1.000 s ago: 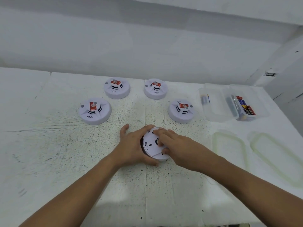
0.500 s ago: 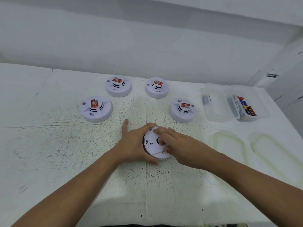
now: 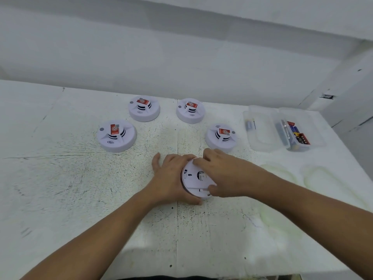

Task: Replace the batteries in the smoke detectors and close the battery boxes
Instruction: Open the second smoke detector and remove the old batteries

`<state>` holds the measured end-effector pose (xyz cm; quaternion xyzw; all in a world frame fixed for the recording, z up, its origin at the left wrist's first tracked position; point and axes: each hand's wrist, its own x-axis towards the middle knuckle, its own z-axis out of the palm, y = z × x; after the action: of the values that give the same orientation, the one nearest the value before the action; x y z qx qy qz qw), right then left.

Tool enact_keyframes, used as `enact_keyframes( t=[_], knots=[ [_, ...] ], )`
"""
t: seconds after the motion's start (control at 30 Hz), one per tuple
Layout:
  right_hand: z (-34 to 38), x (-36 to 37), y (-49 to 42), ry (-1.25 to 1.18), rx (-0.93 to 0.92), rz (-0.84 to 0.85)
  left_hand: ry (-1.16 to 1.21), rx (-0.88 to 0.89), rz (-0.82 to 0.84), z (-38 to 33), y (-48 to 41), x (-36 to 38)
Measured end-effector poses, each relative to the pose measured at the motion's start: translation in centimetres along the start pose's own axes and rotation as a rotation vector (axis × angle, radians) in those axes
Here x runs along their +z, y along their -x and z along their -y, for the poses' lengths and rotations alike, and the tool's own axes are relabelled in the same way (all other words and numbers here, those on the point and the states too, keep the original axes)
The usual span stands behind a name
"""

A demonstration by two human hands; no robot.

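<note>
Together left hand (image 3: 171,178), right hand (image 3: 229,176) fingers (image 3: 198,162) clasp detector (image 3: 190,178).

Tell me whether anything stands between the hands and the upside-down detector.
Nothing visible does: the left hand grips the detector by its left rim, and the right hand holds its back from the right.

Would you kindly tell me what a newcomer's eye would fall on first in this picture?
The left hand and right hand grip a flipped detector in the centre foreground. Behind it, four upright detectors with red labels form an arc. At the far right, clear boxes hold batteries.
</note>
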<state>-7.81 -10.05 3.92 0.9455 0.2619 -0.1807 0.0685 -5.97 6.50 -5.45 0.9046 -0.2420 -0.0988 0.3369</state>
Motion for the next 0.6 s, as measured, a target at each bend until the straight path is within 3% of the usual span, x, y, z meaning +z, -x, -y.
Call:
enact_keyframes(
  t=[0.3, 0.6],
  knots=[
    [0.4, -0.8, -1.3, 0.125, -0.036, 0.129, 0.121, 0.009, 0.087, -1.0, -0.4, -0.9],
    [0.0, -0.6, -1.9, 0.172, -0.119, 0.131, 0.100, -0.016, 0.125, -1.1, -0.4, -1.4]
  ],
)
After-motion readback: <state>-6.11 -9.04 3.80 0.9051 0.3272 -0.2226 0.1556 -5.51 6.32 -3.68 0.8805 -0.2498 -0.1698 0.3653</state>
